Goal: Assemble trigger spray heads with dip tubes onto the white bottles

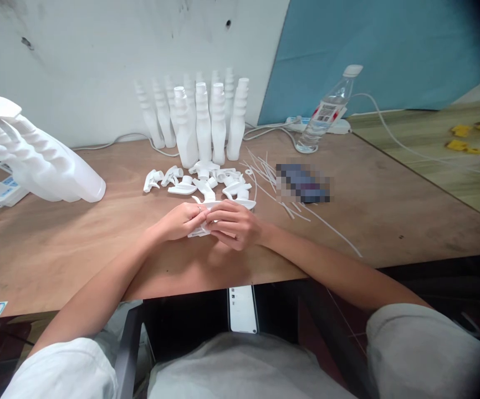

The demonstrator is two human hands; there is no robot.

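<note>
My left hand (184, 220) and my right hand (236, 224) meet over the wooden table, fingers closed around a white trigger spray head (199, 231). Most of that piece is hidden behind my fingers. Directly beyond my hands lies a loose pile of white trigger spray heads (183, 186). Thin white tubes (265, 173) are scattered to the right of the pile, and one long tube reaches toward the front edge. Behind the pile, several white ribbed-neck bottles (204, 127) stand upright without tops.
More white bottles (52, 160) lean at the far left beside a white box (5, 191). A clear water bottle (327, 113) stands by a power strip (340, 125) at the back right. A pixelated dark object (304, 183) lies right. A phone (243, 310) rests below the table edge (207, 286).
</note>
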